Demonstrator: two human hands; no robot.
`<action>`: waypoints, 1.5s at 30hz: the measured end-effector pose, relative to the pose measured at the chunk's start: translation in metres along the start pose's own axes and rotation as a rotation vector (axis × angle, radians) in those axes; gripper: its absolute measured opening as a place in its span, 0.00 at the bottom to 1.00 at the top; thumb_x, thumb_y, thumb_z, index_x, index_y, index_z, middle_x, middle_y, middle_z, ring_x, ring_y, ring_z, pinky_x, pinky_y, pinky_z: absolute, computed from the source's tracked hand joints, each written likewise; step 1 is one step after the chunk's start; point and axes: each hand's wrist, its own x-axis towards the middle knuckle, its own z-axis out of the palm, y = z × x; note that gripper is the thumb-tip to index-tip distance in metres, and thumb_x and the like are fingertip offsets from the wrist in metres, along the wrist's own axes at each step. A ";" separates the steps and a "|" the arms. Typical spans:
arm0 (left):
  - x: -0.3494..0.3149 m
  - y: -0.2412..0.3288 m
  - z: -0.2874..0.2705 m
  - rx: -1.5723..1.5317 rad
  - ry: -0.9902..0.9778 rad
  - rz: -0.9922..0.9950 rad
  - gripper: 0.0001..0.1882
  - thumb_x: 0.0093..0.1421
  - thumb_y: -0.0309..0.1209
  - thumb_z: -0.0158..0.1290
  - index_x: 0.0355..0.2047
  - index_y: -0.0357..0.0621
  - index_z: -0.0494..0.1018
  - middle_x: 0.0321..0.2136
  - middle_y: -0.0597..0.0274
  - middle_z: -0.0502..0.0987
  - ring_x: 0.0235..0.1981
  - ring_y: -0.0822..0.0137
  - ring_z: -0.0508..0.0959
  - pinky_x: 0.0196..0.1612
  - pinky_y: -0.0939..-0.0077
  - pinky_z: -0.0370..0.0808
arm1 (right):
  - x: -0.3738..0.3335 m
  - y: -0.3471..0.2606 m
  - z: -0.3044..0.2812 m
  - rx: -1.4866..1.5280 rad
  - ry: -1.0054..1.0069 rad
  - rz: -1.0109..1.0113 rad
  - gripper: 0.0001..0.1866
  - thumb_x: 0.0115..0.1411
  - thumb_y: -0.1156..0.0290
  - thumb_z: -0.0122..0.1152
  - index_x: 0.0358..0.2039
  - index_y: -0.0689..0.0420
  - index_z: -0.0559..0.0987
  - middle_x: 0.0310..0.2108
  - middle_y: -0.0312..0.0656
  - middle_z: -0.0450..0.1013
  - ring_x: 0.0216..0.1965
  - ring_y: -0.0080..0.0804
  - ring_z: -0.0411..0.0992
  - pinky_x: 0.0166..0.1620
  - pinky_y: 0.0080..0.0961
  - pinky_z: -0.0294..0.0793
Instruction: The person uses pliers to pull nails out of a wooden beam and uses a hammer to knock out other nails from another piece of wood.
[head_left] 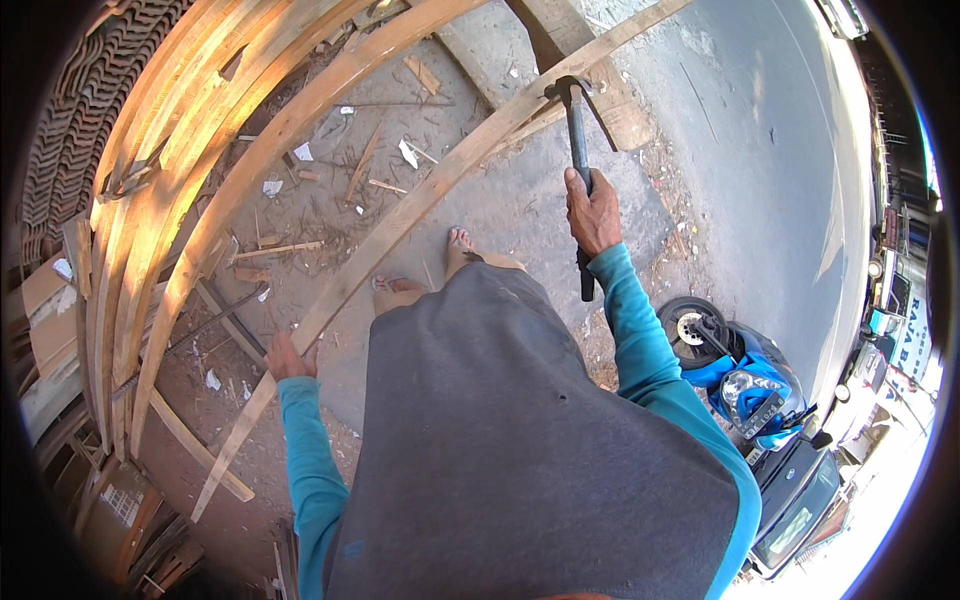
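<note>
My right hand (594, 212) is closed round the handle of a claw hammer (578, 135), which points away from me. The hammer's dark head overlaps the far part of a long wooden plank (462, 162); whether it touches the wood I cannot tell. That plank slants from the far right down to the near left. My left hand (291, 357) grips it toward its near end, with some fingers hidden behind the wood. Under the far part of the plank lies a wider board (622, 108).
Long timber beams (200, 130) lean at the left, beside stacked wavy tiles (75, 130). Wood scraps and offcuts (278, 250) litter the ground round my feet (460, 240). A blue motorcycle (745, 385) and a dark car (798, 505) stand at the right, by the road (780, 130).
</note>
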 end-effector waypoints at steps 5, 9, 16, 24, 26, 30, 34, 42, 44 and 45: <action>0.000 -0.004 0.006 -0.004 -0.062 -0.060 0.34 0.39 0.37 0.74 0.44 0.45 0.69 0.38 0.48 0.74 0.44 0.41 0.74 0.45 0.47 0.67 | -0.012 -0.076 -0.035 0.512 0.171 -0.187 0.18 0.70 0.55 0.54 0.34 0.58 0.70 0.18 0.32 0.65 0.18 0.18 0.61 0.22 0.20 0.61; -0.003 -0.006 0.001 -0.014 -0.024 -0.047 0.33 0.39 0.36 0.74 0.43 0.45 0.68 0.37 0.47 0.74 0.44 0.40 0.73 0.44 0.48 0.67 | 0.000 -0.010 0.000 0.455 0.231 -0.337 0.19 0.69 0.55 0.54 0.37 0.60 0.69 0.18 0.38 0.66 0.18 0.28 0.66 0.23 0.27 0.66; -0.010 -0.006 -0.003 0.024 -0.132 -0.110 0.34 0.38 0.37 0.74 0.43 0.42 0.68 0.38 0.46 0.74 0.44 0.40 0.73 0.46 0.47 0.68 | -0.005 -0.008 -0.002 0.436 -0.029 0.154 0.24 0.68 0.46 0.54 0.31 0.56 0.67 0.16 0.33 0.63 0.14 0.20 0.62 0.18 0.23 0.63; -0.002 -0.015 0.012 0.006 -0.038 -0.038 0.35 0.37 0.38 0.74 0.42 0.39 0.68 0.37 0.44 0.74 0.42 0.39 0.73 0.43 0.44 0.67 | 0.000 -0.020 -0.009 0.404 0.087 0.153 0.24 0.68 0.48 0.55 0.28 0.59 0.69 0.17 0.36 0.65 0.19 0.24 0.66 0.24 0.28 0.67; 0.005 -0.012 0.011 -0.004 -0.007 0.007 0.35 0.37 0.38 0.74 0.42 0.38 0.69 0.34 0.43 0.74 0.41 0.38 0.74 0.42 0.44 0.67 | -0.008 -0.008 0.002 0.438 0.078 0.160 0.22 0.68 0.49 0.56 0.29 0.55 0.66 0.16 0.31 0.63 0.13 0.17 0.62 0.15 0.19 0.62; 0.009 -0.012 0.017 -0.017 0.094 0.076 0.36 0.38 0.43 0.74 0.42 0.38 0.69 0.34 0.44 0.75 0.39 0.38 0.75 0.41 0.44 0.68 | -0.026 -0.001 0.021 0.245 0.052 0.151 0.22 0.66 0.50 0.58 0.28 0.57 0.67 0.17 0.34 0.64 0.15 0.21 0.63 0.19 0.24 0.64; -0.028 0.005 0.012 0.114 -0.113 -0.231 0.34 0.42 0.55 0.70 0.38 0.42 0.71 0.34 0.46 0.75 0.39 0.41 0.76 0.41 0.49 0.69 | -0.064 -0.031 0.067 0.030 -0.003 -0.119 0.22 0.66 0.53 0.59 0.30 0.61 0.70 0.16 0.38 0.63 0.18 0.27 0.65 0.24 0.31 0.65; 0.016 -0.011 0.004 -0.117 -0.043 -0.077 0.38 0.46 0.55 0.67 0.49 0.44 0.70 0.51 0.51 0.73 0.55 0.49 0.71 0.56 0.54 0.65 | -0.161 -0.061 0.121 0.215 -0.388 0.146 0.20 0.68 0.54 0.56 0.27 0.58 0.70 0.18 0.31 0.62 0.16 0.19 0.59 0.19 0.23 0.59; 0.027 -0.013 -0.008 -0.237 -0.214 -0.129 0.39 0.48 0.55 0.66 0.52 0.45 0.69 0.53 0.52 0.72 0.58 0.50 0.69 0.60 0.55 0.63 | -0.176 -0.061 0.130 0.137 -0.340 0.092 0.21 0.68 0.52 0.56 0.27 0.56 0.69 0.18 0.30 0.62 0.16 0.17 0.58 0.18 0.21 0.57; 0.029 -0.018 -0.014 -0.306 -0.305 -0.151 0.39 0.49 0.55 0.66 0.54 0.45 0.68 0.54 0.53 0.72 0.59 0.50 0.69 0.61 0.56 0.63 | -0.183 -0.070 0.131 0.107 -0.369 0.068 0.21 0.68 0.52 0.56 0.27 0.56 0.69 0.18 0.30 0.62 0.16 0.17 0.58 0.18 0.21 0.57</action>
